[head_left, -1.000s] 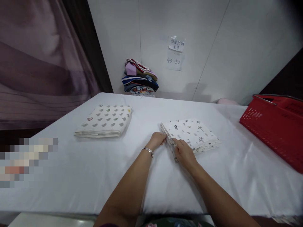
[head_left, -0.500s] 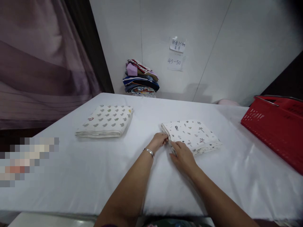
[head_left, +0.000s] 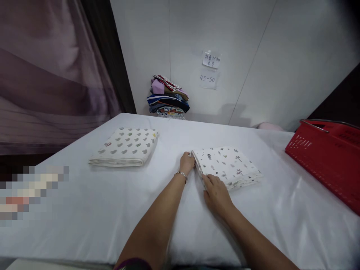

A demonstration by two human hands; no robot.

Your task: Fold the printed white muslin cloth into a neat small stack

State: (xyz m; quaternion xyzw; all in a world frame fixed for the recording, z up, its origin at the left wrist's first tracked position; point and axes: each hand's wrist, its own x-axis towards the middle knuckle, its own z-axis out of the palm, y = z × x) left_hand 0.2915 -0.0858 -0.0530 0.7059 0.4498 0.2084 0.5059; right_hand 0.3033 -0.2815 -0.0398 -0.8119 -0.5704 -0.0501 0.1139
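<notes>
A folded white cloth [head_left: 225, 161] printed with small palm trees and other little motifs lies in front of me, its layered folds showing along the left and near edges. My left hand [head_left: 187, 162], with a bracelet at the wrist, is closed on the cloth's left edge near the far corner; its fingertips are partly hidden. At the near left corner, my right hand [head_left: 218, 191] grips the edge, fingers on top and thumb lower down. Further left rests a second folded white cloth [head_left: 126, 144] with rows of grey shapes, touched by neither hand.
A white cover spreads over the table [head_left: 135, 217]. On the right stands a red plastic basket [head_left: 326, 157] with a metal handle. Beyond the far edge is a stack of folded fabrics [head_left: 168, 95] against the wall. A mauve curtain [head_left: 50, 75] hangs at left.
My left hand has slid away from me along the cloth's left edge, from beside my right hand toward the far corner. My right hand stays by the near corner. The view has tilted slightly.
</notes>
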